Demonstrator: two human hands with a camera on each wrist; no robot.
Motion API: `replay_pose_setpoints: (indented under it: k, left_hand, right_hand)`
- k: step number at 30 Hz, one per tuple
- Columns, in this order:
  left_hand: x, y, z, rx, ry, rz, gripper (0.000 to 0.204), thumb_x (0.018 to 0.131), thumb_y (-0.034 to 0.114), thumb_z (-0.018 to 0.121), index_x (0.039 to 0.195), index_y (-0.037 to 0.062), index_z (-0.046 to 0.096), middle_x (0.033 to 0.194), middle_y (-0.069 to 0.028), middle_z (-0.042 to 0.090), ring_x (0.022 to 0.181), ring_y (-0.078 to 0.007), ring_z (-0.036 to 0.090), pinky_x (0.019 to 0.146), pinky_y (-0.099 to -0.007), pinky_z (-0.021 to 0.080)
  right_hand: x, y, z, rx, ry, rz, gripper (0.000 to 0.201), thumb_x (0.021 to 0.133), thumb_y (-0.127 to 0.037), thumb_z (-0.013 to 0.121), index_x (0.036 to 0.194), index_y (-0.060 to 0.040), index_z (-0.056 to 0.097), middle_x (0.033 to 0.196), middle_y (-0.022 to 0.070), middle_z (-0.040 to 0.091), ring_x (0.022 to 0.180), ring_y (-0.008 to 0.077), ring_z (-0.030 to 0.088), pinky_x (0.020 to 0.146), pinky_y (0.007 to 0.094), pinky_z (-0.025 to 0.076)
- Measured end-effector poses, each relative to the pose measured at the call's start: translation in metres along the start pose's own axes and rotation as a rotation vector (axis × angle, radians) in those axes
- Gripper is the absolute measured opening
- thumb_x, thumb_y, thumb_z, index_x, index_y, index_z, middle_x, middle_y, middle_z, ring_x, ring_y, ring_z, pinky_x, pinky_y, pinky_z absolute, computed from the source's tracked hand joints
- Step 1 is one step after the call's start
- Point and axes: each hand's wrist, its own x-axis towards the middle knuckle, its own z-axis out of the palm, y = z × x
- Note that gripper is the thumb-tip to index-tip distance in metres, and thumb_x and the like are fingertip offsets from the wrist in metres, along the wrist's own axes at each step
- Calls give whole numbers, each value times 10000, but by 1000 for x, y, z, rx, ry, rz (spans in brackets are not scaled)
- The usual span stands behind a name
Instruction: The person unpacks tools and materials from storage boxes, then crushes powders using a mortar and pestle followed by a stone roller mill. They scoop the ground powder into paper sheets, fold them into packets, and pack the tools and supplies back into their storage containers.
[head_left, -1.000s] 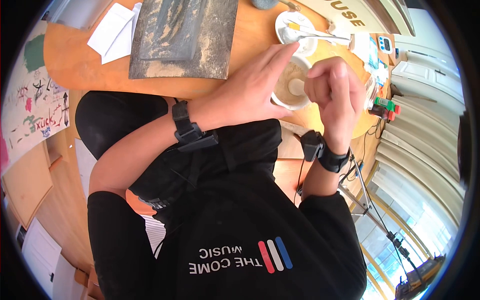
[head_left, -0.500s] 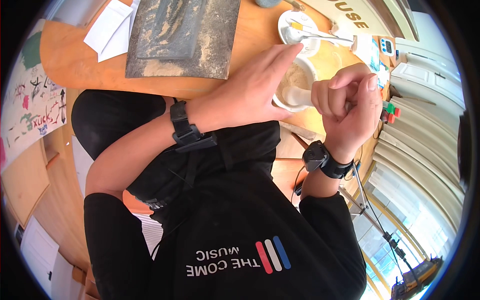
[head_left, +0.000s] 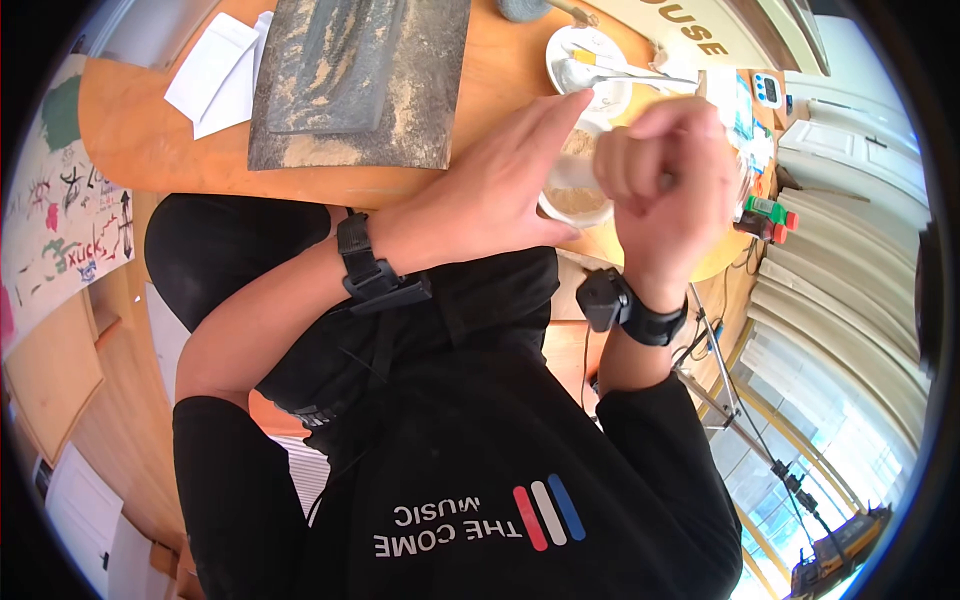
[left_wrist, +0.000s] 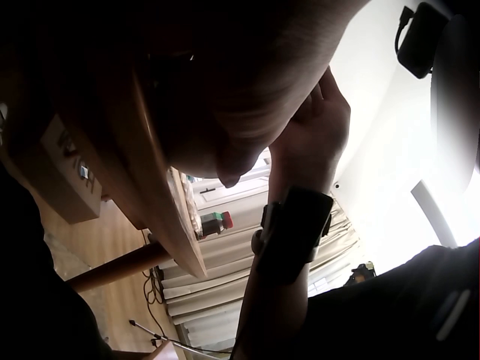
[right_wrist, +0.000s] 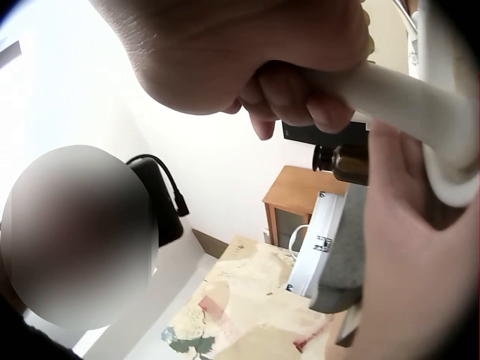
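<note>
A white mortar (head_left: 577, 217) with tan powder inside stands near the table edge. My left hand (head_left: 485, 195) steadies it, thumb on the near side and long fingers along the far side. In my right hand (head_left: 668, 185), curled fingers grip the white pestle (head_left: 570, 173), which leans into the bowl. The right wrist view shows the pestle (right_wrist: 409, 101) leaving the fist toward the mortar (right_wrist: 448, 189), with my left hand (right_wrist: 412, 270) against the bowl. The left wrist view shows my left hand (left_wrist: 255, 82) dark and close; the mortar is hidden there.
A dark, dusty board (head_left: 400, 130) lies left of the mortar, with folded white papers (head_left: 222, 75) beyond. Behind the bowl are a white dish (head_left: 555, 50) and a metal spoon (head_left: 578, 75). Bottles with red and green caps (head_left: 770, 212) stand at the right.
The pestle and right hand swing around the bowl: first rightward and toward my body, then back leftward. The left hand keeps its place on the mortar.
</note>
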Motion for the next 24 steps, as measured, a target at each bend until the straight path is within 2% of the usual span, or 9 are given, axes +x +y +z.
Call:
replay_pose_setpoints:
  k: [2, 4, 6, 9, 12, 14, 16, 20, 24]
  left_hand:
    - [-1, -1, -1, 4, 7, -13, 1056, 720, 168, 889, 1563, -27, 284, 1475, -271, 447, 1370, -432, 474, 1136, -462, 424]
    - [0, -4, 1, 16, 5, 25, 1059, 719, 164, 890, 1561, -35, 280, 1472, -274, 447, 1365, -430, 477, 1133, -458, 427]
    - [0, -1, 0, 2, 4, -8, 1066, 728, 176, 898, 1576, -5, 279, 1514, -246, 433, 1405, -411, 452, 1159, -453, 406]
    - [-3, -1, 0, -11, -3, -36, 1077, 736, 189, 906, 1593, 23, 275, 1554, -222, 417, 1444, -393, 429, 1186, -449, 385]
    - [-2, -1, 0, -2, 5, -26, 1083, 737, 191, 907, 1596, 21, 270, 1551, -231, 415, 1443, -394, 432, 1187, -449, 387]
    - [-2, -1, 1, -4, 3, -30, 1085, 738, 192, 907, 1597, 22, 268, 1549, -235, 415, 1442, -395, 433, 1187, -448, 388]
    - [-2, -1, 2, -7, 4, -18, 1087, 738, 188, 908, 1598, 20, 265, 1548, -242, 412, 1443, -395, 432, 1185, -448, 390]
    - [-2, 0, 0, 3, -8, -43, 1087, 733, 184, 912, 1596, 21, 271, 1544, -236, 420, 1439, -394, 436, 1178, -447, 398]
    - [-1, 1, 0, -18, 3, -39, 1083, 724, 174, 911, 1591, 22, 280, 1541, -230, 425, 1435, -392, 440, 1173, -448, 402]
  right_hand:
    - [0, 3, 0, -14, -58, -73, 381, 1125, -219, 337, 952, 20, 577, 522, -32, 301, 450, 97, 277, 467, 306, 261]
    - [-3, 9, 6, -294, 91, 93, 389, 1130, -239, 335, 956, 17, 570, 527, -33, 298, 446, 93, 269, 464, 308, 258]
    - [-7, 1, -8, -83, -1, -112, 393, 1130, -251, 343, 964, 29, 564, 532, -22, 307, 440, 103, 262, 453, 314, 249]
    - [-17, 9, -12, -149, 87, -14, 346, 1110, -178, 427, 909, 21, 625, 548, -34, 381, 468, 76, 313, 459, 280, 272]
    - [-13, -2, -14, -38, 30, -132, 338, 1113, -184, 439, 931, 26, 631, 558, -34, 388, 472, 74, 319, 469, 274, 283]
    - [-14, 13, -17, -450, 220, -31, 412, 1132, -235, 332, 920, 23, 573, 509, -33, 304, 434, 85, 248, 460, 304, 257]
    - [-11, 11, -13, -264, 127, 64, 414, 1132, -229, 325, 916, 17, 578, 509, -37, 292, 433, 86, 249, 462, 307, 263]
    - [-7, 15, -13, -239, 229, -67, 346, 1109, -213, 477, 915, 23, 639, 539, -25, 394, 462, 73, 325, 471, 276, 287]
    - [-2, 10, -10, -102, 108, -84, 360, 1125, -222, 451, 930, 23, 627, 552, -29, 409, 484, 67, 334, 479, 273, 294]
